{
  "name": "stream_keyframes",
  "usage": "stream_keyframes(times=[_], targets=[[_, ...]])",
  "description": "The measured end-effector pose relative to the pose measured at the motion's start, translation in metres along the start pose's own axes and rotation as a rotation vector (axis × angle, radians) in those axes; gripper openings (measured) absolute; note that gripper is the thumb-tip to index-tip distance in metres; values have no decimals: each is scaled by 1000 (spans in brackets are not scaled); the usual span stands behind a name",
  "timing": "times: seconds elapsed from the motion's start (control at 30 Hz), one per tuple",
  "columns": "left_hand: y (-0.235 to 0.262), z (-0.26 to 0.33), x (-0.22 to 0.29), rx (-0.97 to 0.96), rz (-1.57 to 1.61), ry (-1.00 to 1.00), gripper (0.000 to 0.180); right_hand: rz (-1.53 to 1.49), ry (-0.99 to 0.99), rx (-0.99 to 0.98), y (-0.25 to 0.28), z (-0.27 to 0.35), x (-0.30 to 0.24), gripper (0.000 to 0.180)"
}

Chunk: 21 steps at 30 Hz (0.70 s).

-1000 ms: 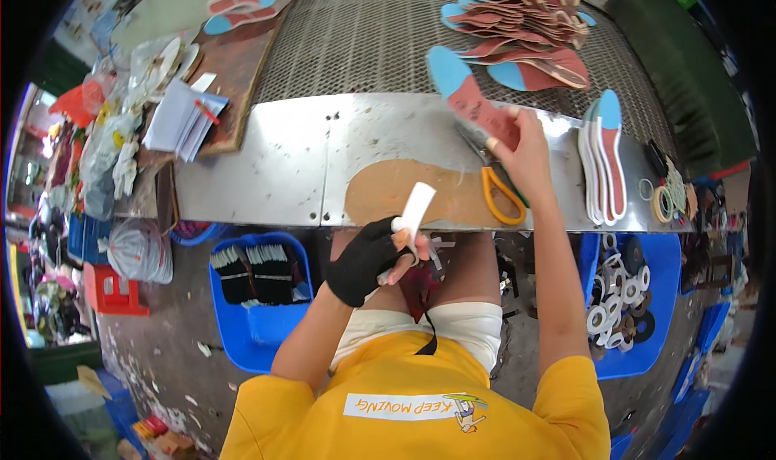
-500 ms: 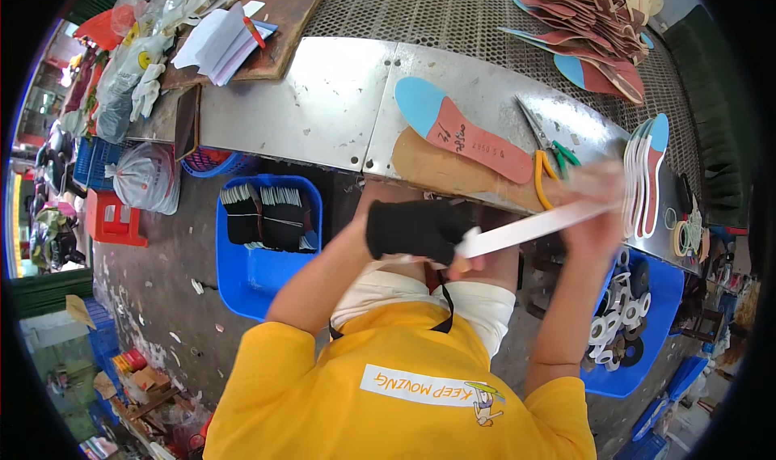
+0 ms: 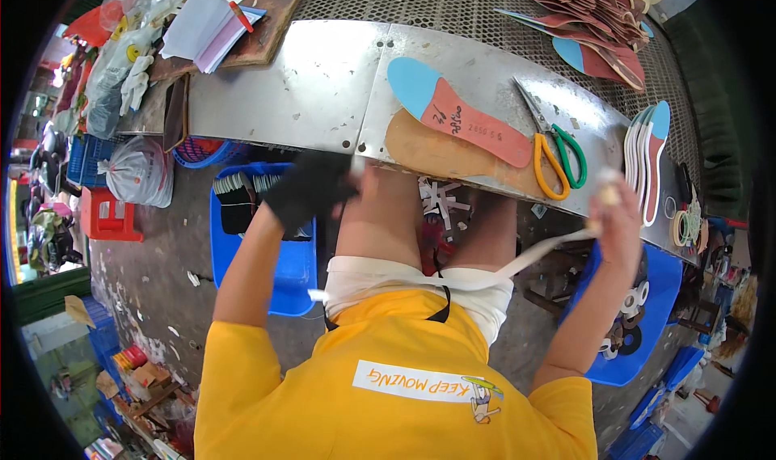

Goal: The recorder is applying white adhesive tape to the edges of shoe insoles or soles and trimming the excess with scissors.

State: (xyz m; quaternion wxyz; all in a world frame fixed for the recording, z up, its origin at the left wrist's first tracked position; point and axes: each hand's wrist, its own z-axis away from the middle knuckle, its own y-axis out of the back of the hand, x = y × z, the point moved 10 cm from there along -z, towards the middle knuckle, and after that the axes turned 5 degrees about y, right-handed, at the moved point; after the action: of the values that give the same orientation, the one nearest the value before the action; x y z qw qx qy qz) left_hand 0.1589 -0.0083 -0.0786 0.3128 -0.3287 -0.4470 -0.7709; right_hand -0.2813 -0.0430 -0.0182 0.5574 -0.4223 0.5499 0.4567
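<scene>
We see a long, narrow white strip [image 3: 529, 258] slanting across the middle of the frame, in front of the white shorts, its long axis running nearly side to side. Its upper end lies at the bare right hand [image 3: 617, 217], right of centre, whose fingers look closed on it; a pale blur at their tips we cannot make out. The free end trails to the left, below the left hand [image 3: 315, 189] in its black fingerless glove. That hand is smeared by motion, with a small white bit at its fingertips, and we cannot tell whether it grips anything.

Up and left of our right hand, the nearer of the two, lies a flat blue-and-brick-red insole [image 3: 477, 128], pointing from upper left to lower right, partly over a brown sole-shaped sheet [image 3: 420, 153]. Between its red end and that hand sit metal scissors with orange and green handles [image 3: 545, 128]. All three rest on the grey metal bench [image 3: 291, 80]. White-edged insoles [image 3: 647, 157] stand together at right.
</scene>
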Motion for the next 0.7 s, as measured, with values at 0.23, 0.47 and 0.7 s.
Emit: stream_keyframes(times=[0.23, 0.47, 0.7], targets=[[54, -109, 64, 557, 145, -179, 49, 301, 316, -428, -145, -15, -11, 17], [42, -40, 109, 505, 16, -459, 45, 717, 515, -483, -160, 23, -20, 13], [28, -32, 112, 682, -160, -477, 26, 149, 338, -189, -134, 11, -29, 10]])
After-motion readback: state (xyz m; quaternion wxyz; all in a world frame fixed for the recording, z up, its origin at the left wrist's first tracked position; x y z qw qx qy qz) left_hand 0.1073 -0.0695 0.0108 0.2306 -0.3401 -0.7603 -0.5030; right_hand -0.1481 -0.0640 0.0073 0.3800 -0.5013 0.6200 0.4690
